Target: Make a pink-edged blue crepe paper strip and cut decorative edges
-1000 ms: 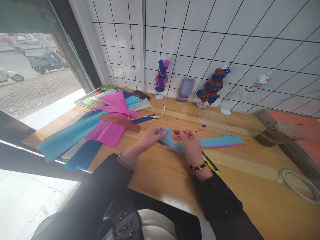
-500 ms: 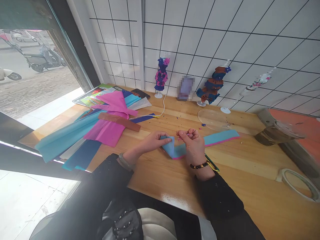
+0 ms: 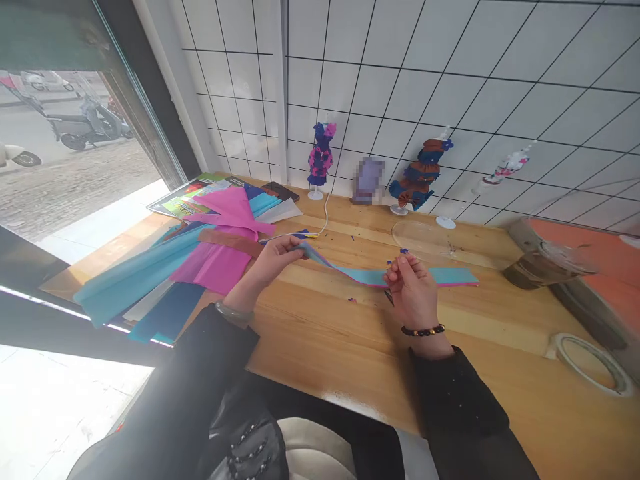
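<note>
A long blue strip with a pink edge (image 3: 361, 275) stretches across the wooden table, its left end lifted. That end is pinched between the thumb and fingers of my left hand (image 3: 274, 261). My right hand (image 3: 413, 287) is closed over the strip's right part, its fingertips pressed together; whatever they hold is too small to name. Tiny pink scraps (image 3: 353, 300) lie on the wood between my hands. A dark tool, mostly hidden, shows just left of my right hand.
Pink paper (image 3: 213, 263), blue paper (image 3: 145, 267) and a brown strip pile up at left. Decorated figures (image 3: 320, 160) stand along the tiled wall. A clear round lid (image 3: 417, 240), lidded cup (image 3: 540, 267) and tape roll (image 3: 593, 363) are at right.
My left hand has moved left, drawing out the strip's formerly folded end. My right hand has shifted right and slightly down, and pink scraps now show on the table.
</note>
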### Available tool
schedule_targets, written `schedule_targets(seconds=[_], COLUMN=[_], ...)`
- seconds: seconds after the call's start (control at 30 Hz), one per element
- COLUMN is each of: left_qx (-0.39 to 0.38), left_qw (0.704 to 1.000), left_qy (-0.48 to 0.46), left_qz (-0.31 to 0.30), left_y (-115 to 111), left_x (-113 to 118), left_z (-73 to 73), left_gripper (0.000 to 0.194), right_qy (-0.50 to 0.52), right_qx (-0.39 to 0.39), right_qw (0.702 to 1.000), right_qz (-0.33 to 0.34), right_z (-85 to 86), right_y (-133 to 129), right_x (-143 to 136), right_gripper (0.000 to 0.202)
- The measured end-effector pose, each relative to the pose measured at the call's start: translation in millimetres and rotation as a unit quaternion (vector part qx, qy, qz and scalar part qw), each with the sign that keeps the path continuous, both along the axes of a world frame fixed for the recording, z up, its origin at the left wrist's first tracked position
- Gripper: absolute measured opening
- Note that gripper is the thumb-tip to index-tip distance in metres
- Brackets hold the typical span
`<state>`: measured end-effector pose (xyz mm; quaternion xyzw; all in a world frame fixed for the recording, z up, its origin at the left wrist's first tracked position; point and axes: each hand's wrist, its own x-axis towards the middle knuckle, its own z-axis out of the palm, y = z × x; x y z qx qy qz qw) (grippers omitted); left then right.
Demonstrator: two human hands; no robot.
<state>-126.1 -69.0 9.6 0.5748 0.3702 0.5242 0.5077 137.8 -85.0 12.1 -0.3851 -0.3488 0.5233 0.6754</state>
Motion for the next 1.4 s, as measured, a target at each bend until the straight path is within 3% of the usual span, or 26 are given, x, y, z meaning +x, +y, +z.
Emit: schedule_targets(seconds=[0.17,0.3,0.37,0.5,0.7,0.8,0.87,1.0,1.1,1.27,1.4], left_qx=[-0.007,0.006,0.011,0.036,0.070,0.053,0.048,0.064,0.088,0.072,0.064], left_qw=[0.999,0.995,0.994,0.986,0.979,0.977,0.972,0.959,0.953,0.959,0.969], left_qy=[0.013,0.027,0.057,0.136,0.187,0.205,0.225,0.264,0.283,0.273,0.220], left_qz=[0.040,0.094,0.096,0.084,0.051,0.039,0.049,0.080,0.071,0.030,0.094], left_y=[-3.8,-5.8,-7.1,-9.1,-6.0,-4.1,-3.9,-6.9,-11.1,-14.7,-11.7], left_x=[-22.9,-27.6,-24.9,-17.4,-12.6,-12.5,-12.4,-8.9,-3.1,2.2,-2.1], left_z=[0.3,1.7,3.6,7.1,-0.2,-5.2,-6.6,-5.8,-5.9,-8.6,-8.0], left_gripper=[0.025,0.037,0.039,0.040,0.038,0.039,0.038,0.037,0.036,0.040,0.038], right_qy=[-0.043,-0.223,-0.380,-0.631,-0.791,-0.827,-0.827,-0.788,-0.777,-0.765,-0.789], right_qx=[-0.019,-0.047,-0.032,0.074,0.144,0.147,0.141,0.101,0.084,0.126,0.148], right_qw=[0.999,0.974,0.924,0.771,0.586,0.530,0.532,0.604,0.621,0.624,0.584], right_qz=[0.004,0.012,0.017,0.049,0.102,0.118,0.117,0.061,0.056,0.101,0.123], right_z=[-4.9,-17.9,-24.5,-31.5,-29.6,-26.9,-24.4,-21.2,-23.7,-28.4,-22.7], right_y=[-22.1,-41.9,-46.1,-43.6,-37.1,-32.6,-28.5,-20.5,-18.5,-23.3,-25.8], right_x=[18.0,30.8,31.3,15.1,-21.5,-22.6,-12.6,22.6,40.4,26.7,8.4], right_gripper=[0.023,0.027,0.029,0.025,0.022,0.025,0.024,0.022,0.023,0.022,0.027])
